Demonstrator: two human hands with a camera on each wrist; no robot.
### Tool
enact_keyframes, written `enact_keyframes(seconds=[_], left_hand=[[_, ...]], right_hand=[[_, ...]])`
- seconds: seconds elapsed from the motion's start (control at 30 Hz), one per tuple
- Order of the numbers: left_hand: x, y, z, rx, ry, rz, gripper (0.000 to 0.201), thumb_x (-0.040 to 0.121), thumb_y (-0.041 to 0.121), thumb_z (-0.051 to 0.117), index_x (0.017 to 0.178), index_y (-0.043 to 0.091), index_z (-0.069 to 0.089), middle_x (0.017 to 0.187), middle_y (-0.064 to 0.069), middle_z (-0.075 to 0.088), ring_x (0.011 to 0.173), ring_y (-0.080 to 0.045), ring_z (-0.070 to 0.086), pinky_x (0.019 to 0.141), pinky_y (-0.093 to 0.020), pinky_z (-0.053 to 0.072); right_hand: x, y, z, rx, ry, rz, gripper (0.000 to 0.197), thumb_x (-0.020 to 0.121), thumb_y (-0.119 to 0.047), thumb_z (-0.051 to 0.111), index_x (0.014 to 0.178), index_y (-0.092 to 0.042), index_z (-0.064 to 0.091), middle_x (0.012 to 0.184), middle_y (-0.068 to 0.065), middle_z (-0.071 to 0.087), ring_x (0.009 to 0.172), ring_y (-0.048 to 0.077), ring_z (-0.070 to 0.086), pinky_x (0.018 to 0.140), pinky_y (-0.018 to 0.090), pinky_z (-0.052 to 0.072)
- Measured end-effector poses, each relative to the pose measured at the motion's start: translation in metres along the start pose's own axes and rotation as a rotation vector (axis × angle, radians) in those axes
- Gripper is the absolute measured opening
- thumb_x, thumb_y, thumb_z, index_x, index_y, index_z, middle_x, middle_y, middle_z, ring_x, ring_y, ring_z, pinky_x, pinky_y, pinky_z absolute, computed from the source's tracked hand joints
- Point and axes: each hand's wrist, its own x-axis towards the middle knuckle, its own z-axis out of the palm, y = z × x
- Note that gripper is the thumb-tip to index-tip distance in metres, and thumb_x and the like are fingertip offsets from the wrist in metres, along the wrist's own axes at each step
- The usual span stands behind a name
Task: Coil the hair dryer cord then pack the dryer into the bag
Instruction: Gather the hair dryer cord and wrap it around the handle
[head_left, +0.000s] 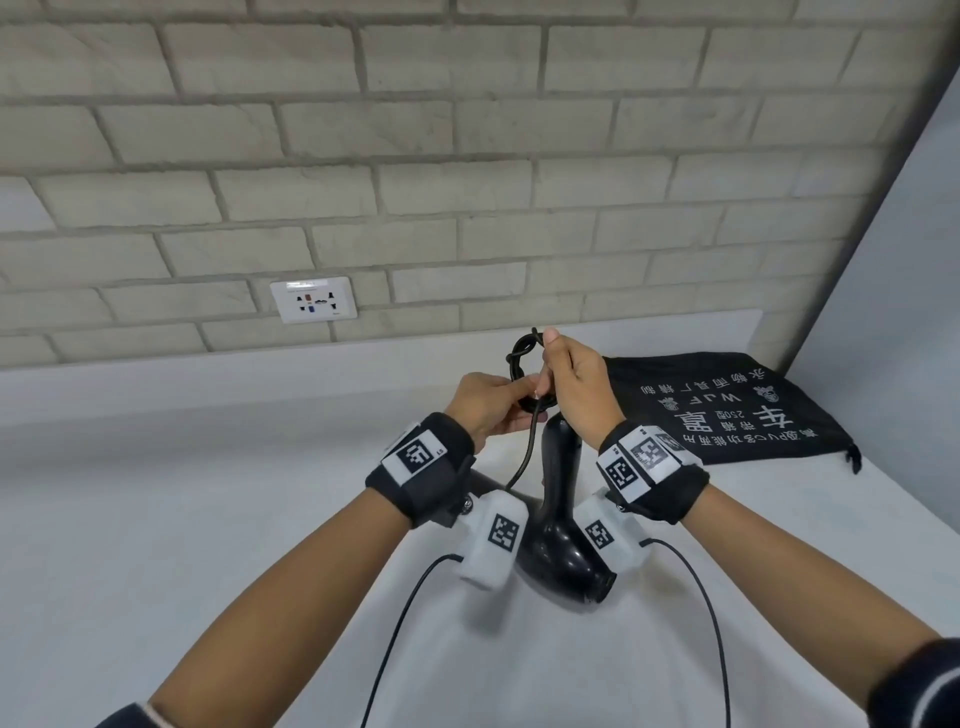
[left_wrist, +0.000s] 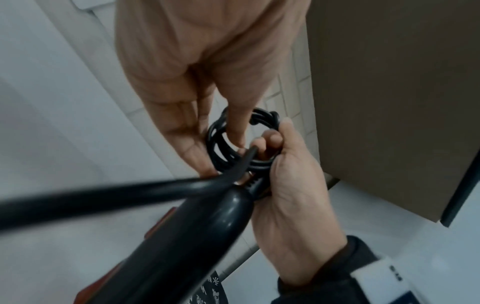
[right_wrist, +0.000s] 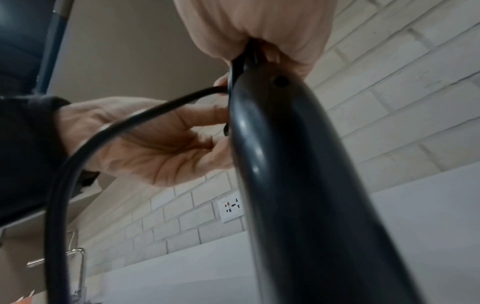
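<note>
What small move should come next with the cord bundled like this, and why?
Probably tuck in the last slack. The cord coil is held by both hands, left hand and right hand, at the handle end of the hair dryer, but one loose stretch of cord hangs below it. The bag lies flat to the right, so packing seems premature.

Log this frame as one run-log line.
phase: coiling | cord coil: held by both hands | left hand, right hand: gripping | dryer: on counter | bag: flat, unpacked
</note>
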Motion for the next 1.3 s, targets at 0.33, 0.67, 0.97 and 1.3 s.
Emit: enact_keyframes(seconds=[0.33, 0.67, 0.97, 1.3], left_hand=[[-0.003, -0.023, -0.005, -0.3, -0.094, 0.115, 0.01, 0.089, 0.008, 0.054, 0.084, 0.006, 0.062, 0.08, -0.004, 0.073, 0.075, -0.015, 0.069, 0.069, -0.018, 0.057], [-0.008, -0.016, -0.016, -0.332, -0.215, 0.165, 0.014, 0.091, 0.005, 0.049, 0.085, 0.009, 0.061, 0.078, 0.0, 0.075, 0.077, -0.011, 0.072, 0.08, -0.021, 0.056], [-0.004, -0.003, -0.024, -0.113, -0.137, 0.245, 0.004, 0.087, 0.009, 0.059, 0.084, 0.008, 0.062, 0.072, 0.001, 0.074, 0.07, -0.01, 0.071, 0.071, -0.018, 0.058], [-0.008, 0.007, -0.029, -0.002, -0.13, 0.264, 0.007, 0.089, 0.013, 0.057, 0.084, 0.011, 0.062, 0.075, 0.003, 0.073, 0.069, -0.009, 0.07, 0.068, -0.017, 0.056]], right_hand=[[0.009, 0.0, -0.008, 0.069, -0.053, 0.212, 0.049, 0.099, -0.032, 0.033, 0.054, -0.014, 0.038, 0.059, 0.002, 0.044, 0.056, 0.012, 0.041, 0.057, 0.016, 0.04], [0.01, -0.007, -0.018, 0.261, -0.28, 0.478, 0.046, 0.092, -0.053, 0.033, 0.062, -0.018, 0.039, 0.053, -0.003, 0.043, 0.044, 0.009, 0.044, 0.048, 0.018, 0.039], [0.003, -0.006, -0.032, 0.23, -0.596, 0.454, 0.025, 0.084, -0.022, 0.061, 0.066, -0.013, 0.046, 0.053, -0.002, 0.048, 0.054, 0.01, 0.057, 0.058, 0.016, 0.046], [0.004, -0.006, -0.034, 0.328, -0.624, 0.459, 0.025, 0.066, -0.008, 0.07, 0.081, -0.021, 0.055, 0.073, -0.007, 0.061, 0.065, 0.007, 0.058, 0.079, 0.029, 0.05]])
